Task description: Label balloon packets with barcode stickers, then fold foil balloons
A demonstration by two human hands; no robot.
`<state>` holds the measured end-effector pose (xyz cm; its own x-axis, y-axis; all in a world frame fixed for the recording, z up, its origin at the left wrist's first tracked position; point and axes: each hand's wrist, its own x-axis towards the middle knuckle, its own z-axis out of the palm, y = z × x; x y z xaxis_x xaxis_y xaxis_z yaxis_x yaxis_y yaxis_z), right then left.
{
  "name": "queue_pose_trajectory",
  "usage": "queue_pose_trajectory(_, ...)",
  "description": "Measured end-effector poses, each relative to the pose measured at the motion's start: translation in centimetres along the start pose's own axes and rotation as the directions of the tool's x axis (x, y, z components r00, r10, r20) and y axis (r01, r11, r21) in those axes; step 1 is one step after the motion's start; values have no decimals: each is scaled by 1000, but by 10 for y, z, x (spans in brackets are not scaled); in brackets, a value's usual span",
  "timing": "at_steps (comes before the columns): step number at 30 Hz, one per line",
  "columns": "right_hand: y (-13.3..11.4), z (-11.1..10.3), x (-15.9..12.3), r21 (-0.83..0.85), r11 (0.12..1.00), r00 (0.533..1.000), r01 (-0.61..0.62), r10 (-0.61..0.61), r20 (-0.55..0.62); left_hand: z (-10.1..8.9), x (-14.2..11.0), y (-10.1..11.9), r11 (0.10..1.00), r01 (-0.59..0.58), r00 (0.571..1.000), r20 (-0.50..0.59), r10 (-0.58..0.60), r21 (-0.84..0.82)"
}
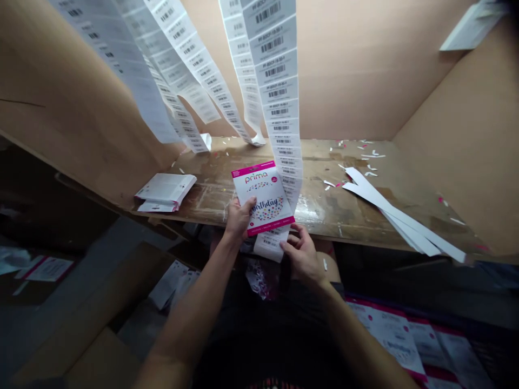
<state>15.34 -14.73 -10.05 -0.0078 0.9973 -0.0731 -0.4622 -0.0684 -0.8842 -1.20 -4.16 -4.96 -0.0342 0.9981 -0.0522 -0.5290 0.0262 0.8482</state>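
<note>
Birthday packet [264, 199] sits clamped in left-hand fingers [248, 208], steadied against a barcode label strip [284, 141] that right-hand fingers [292, 236] pinch.

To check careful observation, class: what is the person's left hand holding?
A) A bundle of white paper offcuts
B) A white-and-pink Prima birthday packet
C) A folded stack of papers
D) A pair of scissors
B. The left hand grips the lower left edge of the white-and-pink Prima birthday packet.
</note>
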Motion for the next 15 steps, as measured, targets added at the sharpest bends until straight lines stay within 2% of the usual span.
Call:
queue_pose_trajectory(3,4,-5,-16,-123,985,980,124,-141,-138,12,-8,-2,1000,-20,998,-56,20,-3)
queue_pose_trajectory(6,1,-8,-20,-303,936,972,179,-215,-91,21,-16,-4,999,-41,997,-72,40,-12)
queue_pose_trajectory(9,-4,-9,-18,-343,923,982,177,-191,-9,26,-23,-7,997,-67,992,-107,63,-29)
queue_pose_trajectory(11,-6,-9,-17,-376,907,978,191,-208,-4,28,-26,-9,996,-80,987,-141,75,-31)
queue_pose_trajectory(15,-9,-13,-19,-536,804,949,257,-316,-19,29,-31,-10,995,-88,981,-178,79,-42)
